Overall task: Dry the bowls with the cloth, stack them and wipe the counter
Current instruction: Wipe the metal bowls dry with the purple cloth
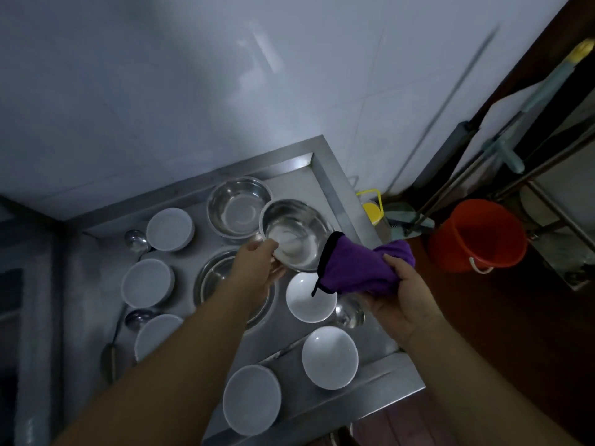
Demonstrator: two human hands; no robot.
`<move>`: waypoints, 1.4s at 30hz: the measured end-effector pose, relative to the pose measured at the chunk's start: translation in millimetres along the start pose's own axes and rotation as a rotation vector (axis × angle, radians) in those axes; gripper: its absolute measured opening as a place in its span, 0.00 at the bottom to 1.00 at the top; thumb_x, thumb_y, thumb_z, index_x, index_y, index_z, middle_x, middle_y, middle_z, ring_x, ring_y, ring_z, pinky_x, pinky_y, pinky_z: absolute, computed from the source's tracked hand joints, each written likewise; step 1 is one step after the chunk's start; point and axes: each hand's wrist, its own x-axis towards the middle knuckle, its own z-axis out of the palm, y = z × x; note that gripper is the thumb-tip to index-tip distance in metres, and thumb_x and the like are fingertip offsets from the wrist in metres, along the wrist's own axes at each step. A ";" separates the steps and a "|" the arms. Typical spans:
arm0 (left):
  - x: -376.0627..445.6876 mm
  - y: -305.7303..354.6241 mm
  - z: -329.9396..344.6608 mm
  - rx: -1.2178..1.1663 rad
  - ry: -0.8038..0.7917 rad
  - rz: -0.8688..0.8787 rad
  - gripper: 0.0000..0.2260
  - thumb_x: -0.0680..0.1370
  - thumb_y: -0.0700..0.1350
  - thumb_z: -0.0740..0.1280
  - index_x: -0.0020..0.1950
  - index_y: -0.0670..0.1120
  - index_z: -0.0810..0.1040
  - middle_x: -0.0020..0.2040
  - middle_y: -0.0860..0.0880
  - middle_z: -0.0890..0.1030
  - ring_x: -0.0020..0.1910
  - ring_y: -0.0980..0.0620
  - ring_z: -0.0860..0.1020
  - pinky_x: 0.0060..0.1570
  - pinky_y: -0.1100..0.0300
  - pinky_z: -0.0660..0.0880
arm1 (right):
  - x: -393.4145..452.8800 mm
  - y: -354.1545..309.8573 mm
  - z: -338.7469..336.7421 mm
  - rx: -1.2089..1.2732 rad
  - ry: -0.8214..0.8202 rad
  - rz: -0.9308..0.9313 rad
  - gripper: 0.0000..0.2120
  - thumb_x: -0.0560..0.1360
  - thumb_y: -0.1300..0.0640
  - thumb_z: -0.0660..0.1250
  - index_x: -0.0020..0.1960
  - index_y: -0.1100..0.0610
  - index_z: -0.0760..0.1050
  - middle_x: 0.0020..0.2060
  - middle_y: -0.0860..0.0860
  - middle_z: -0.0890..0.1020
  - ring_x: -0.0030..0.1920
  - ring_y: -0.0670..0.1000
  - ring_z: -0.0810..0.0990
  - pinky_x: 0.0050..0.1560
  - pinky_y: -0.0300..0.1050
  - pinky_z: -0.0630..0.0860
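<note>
Steel counter (325, 175), grey and dull-shining, runs from the far right corner by the white wall toward the near left, with a raised lip along its far and right edges. On it stand three steel bowls and several white ones, all apart and unstacked. One steel bowl (236, 206) sits far, near the back lip; another (212, 278) sits in the middle, partly hidden under the left forearm. The third steel bowl (297, 231) is lifted off the counter, tilted so its mouth faces the camera and slightly left; it is round, so it has no long axis. The left hand (257, 268) pinches its near-left rim, thumb over the edge. The right hand (404, 300) clenches a purple cloth (357, 268) with black trim, held just right of the lifted bowl over the counter's right edge; its long axis runs left to right, the loose trimmed end pointing left at the bowl. White bowls include one (310, 296) below the cloth, one (330, 357) nearer, one (251, 399) nearest and three (170, 228) along the left. An orange bucket (476, 235) stands on the floor to the right. Likely risks: a rim-only pinch on wet steel could slip and drop the bowl onto the white bowl beneath, and the bunched cloth may dry poorly unless spread.
</note>
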 end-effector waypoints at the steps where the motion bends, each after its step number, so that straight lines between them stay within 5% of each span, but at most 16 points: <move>1: -14.5 -0.8 -5.5 -0.028 -0.016 0.004 0.10 0.82 0.42 0.69 0.62 0.41 0.77 0.54 0.40 0.86 0.51 0.44 0.86 0.48 0.52 0.84 | -8.2 -2.2 4.0 -0.001 -0.027 -0.007 0.08 0.81 0.60 0.67 0.58 0.61 0.79 0.52 0.61 0.87 0.46 0.59 0.89 0.45 0.61 0.86; 5: -74.1 -6.9 -29.2 -0.137 -0.057 0.014 0.06 0.81 0.41 0.68 0.56 0.42 0.83 0.46 0.43 0.88 0.42 0.47 0.87 0.46 0.53 0.84 | -39.6 -8.3 20.9 -0.017 -0.120 -0.070 0.08 0.81 0.60 0.66 0.58 0.61 0.79 0.50 0.59 0.87 0.47 0.56 0.87 0.43 0.55 0.86; 7: -102.0 -11.8 -40.2 -0.165 -0.060 0.022 0.06 0.79 0.42 0.69 0.51 0.44 0.85 0.47 0.44 0.87 0.42 0.47 0.87 0.51 0.49 0.83 | -53.8 -9.3 29.2 -0.043 -0.147 -0.107 0.10 0.81 0.59 0.66 0.61 0.59 0.78 0.53 0.58 0.85 0.50 0.56 0.85 0.48 0.55 0.85; 10: -145.1 -16.0 -49.3 -0.195 -0.086 0.067 0.06 0.79 0.44 0.71 0.48 0.48 0.88 0.48 0.44 0.86 0.45 0.47 0.86 0.60 0.44 0.81 | -75.7 -7.7 44.3 -0.106 -0.181 -0.202 0.08 0.81 0.60 0.69 0.59 0.57 0.79 0.46 0.55 0.87 0.44 0.53 0.87 0.41 0.53 0.86; 14: -195.1 -16.6 -50.8 -0.282 -0.113 0.109 0.16 0.72 0.48 0.74 0.56 0.42 0.86 0.50 0.41 0.85 0.47 0.44 0.85 0.60 0.42 0.81 | -103.5 4.7 67.2 -0.229 -0.233 -0.376 0.09 0.79 0.61 0.72 0.55 0.50 0.79 0.45 0.51 0.87 0.47 0.52 0.86 0.45 0.55 0.84; 17: -227.7 -14.7 -53.0 -0.283 -0.154 0.161 0.27 0.72 0.50 0.72 0.67 0.35 0.80 0.48 0.38 0.85 0.43 0.44 0.85 0.50 0.46 0.83 | -127.9 18.1 82.1 -0.491 -0.287 -0.634 0.11 0.73 0.51 0.74 0.54 0.45 0.80 0.49 0.48 0.86 0.53 0.52 0.85 0.56 0.54 0.83; 19: -246.2 -12.5 -54.2 -0.301 -0.193 0.186 0.28 0.74 0.51 0.70 0.69 0.35 0.79 0.50 0.35 0.85 0.44 0.44 0.85 0.48 0.47 0.83 | -145.6 27.0 90.4 -0.687 -0.371 -0.839 0.10 0.71 0.44 0.73 0.51 0.40 0.78 0.45 0.40 0.84 0.46 0.41 0.83 0.49 0.35 0.78; 21: -262.5 -8.9 -55.2 -0.333 -0.244 0.207 0.26 0.75 0.50 0.70 0.69 0.37 0.80 0.63 0.30 0.82 0.54 0.39 0.84 0.51 0.45 0.83 | -160.5 37.7 96.9 -0.840 -0.476 -0.961 0.09 0.73 0.44 0.72 0.51 0.38 0.76 0.43 0.37 0.83 0.43 0.38 0.81 0.43 0.29 0.73; 27: -294.6 8.3 -73.3 -0.334 -0.327 0.366 0.22 0.78 0.51 0.70 0.70 0.43 0.81 0.65 0.34 0.82 0.58 0.37 0.83 0.55 0.36 0.82 | -200.0 51.4 120.0 -1.482 -0.930 -1.141 0.12 0.77 0.42 0.69 0.59 0.40 0.74 0.50 0.36 0.80 0.53 0.41 0.78 0.52 0.32 0.73; 30: -304.0 17.2 -94.7 -0.298 -0.313 0.437 0.24 0.77 0.50 0.72 0.72 0.46 0.78 0.67 0.34 0.81 0.64 0.34 0.81 0.59 0.34 0.80 | -214.8 44.9 140.4 -1.794 -1.056 -1.156 0.23 0.73 0.43 0.65 0.69 0.39 0.70 0.66 0.37 0.75 0.67 0.42 0.71 0.68 0.41 0.70; 32: -311.4 24.5 -109.7 -0.327 -0.332 0.475 0.27 0.74 0.50 0.74 0.73 0.46 0.77 0.68 0.35 0.81 0.65 0.33 0.81 0.55 0.38 0.82 | -221.7 45.0 152.9 -1.926 -1.011 -1.242 0.30 0.73 0.46 0.66 0.76 0.42 0.67 0.76 0.43 0.70 0.76 0.47 0.65 0.76 0.45 0.64; 34: -316.9 33.1 -122.8 -0.345 -0.330 0.537 0.26 0.73 0.47 0.75 0.71 0.47 0.79 0.65 0.36 0.82 0.61 0.35 0.84 0.51 0.41 0.83 | -229.5 51.2 164.5 -1.973 -0.881 -1.371 0.31 0.74 0.49 0.67 0.77 0.45 0.67 0.75 0.46 0.72 0.76 0.51 0.66 0.74 0.46 0.66; 37: -319.9 46.0 -138.9 -0.340 -0.270 0.614 0.21 0.73 0.43 0.73 0.66 0.49 0.82 0.62 0.37 0.84 0.56 0.38 0.86 0.49 0.42 0.84 | -242.9 69.7 178.5 -2.005 -0.762 -1.442 0.25 0.75 0.46 0.65 0.71 0.46 0.69 0.61 0.48 0.81 0.65 0.54 0.74 0.63 0.47 0.73; 42: -321.4 57.7 -161.4 -0.345 -0.257 0.679 0.27 0.74 0.41 0.74 0.73 0.51 0.76 0.65 0.39 0.83 0.60 0.37 0.84 0.48 0.43 0.84 | -263.4 98.2 188.2 -1.906 -0.732 -1.291 0.16 0.76 0.45 0.64 0.62 0.46 0.71 0.45 0.47 0.82 0.46 0.52 0.80 0.49 0.53 0.80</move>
